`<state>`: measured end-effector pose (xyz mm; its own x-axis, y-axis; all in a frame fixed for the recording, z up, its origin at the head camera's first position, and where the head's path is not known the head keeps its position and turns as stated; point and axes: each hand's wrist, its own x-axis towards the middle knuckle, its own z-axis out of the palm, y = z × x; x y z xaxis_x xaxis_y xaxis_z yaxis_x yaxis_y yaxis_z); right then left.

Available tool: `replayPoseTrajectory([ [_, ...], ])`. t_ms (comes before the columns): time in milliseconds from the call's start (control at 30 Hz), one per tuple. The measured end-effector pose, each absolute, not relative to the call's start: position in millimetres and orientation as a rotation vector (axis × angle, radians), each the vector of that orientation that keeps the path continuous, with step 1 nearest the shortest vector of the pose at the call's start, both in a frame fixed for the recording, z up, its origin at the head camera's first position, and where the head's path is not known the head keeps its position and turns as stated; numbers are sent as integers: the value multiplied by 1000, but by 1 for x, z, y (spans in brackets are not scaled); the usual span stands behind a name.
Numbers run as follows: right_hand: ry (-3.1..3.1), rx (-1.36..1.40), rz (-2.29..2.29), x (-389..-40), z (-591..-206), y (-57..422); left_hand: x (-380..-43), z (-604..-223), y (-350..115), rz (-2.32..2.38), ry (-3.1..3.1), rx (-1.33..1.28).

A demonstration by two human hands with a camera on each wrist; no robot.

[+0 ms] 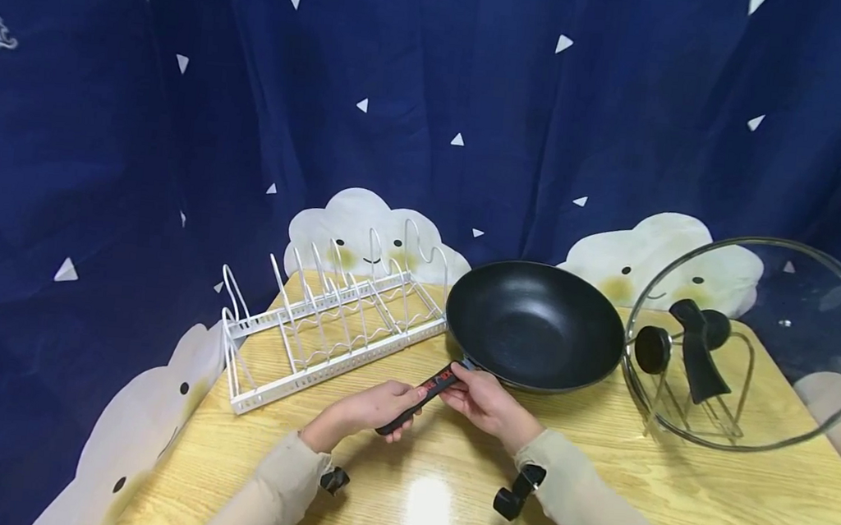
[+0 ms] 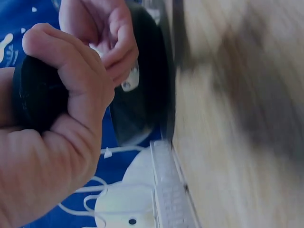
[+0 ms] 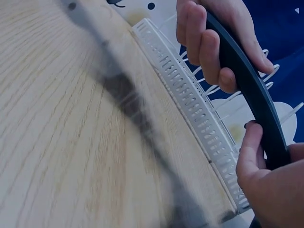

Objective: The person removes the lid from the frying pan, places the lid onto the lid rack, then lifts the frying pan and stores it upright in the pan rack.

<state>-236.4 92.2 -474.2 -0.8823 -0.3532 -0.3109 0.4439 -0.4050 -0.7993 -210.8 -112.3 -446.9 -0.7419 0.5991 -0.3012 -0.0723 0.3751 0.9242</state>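
Note:
A black wok stands right of the middle in the head view, its dark inside facing up and its long handle pointing down toward the left. My left hand grips the handle near its free end; in the left wrist view that hand wraps its fingers round the black end. Closer to the pan, my right hand pinches the handle between thumb and fingers. From the right wrist view, the curved underside of the handle runs between both hands.
A white wire rack with upright dividers stands to the left, close to the wok's rim. At the right, a glass lid with a black knob leans in a metal stand. A dark blue curtain hangs behind the wooden table.

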Motion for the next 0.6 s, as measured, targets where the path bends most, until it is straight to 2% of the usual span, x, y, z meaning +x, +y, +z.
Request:
replayPoseTrajectory([
  [600,1287,70,-2243,-226,-468,123,-186,-455,-74,1582,1767,423],
])
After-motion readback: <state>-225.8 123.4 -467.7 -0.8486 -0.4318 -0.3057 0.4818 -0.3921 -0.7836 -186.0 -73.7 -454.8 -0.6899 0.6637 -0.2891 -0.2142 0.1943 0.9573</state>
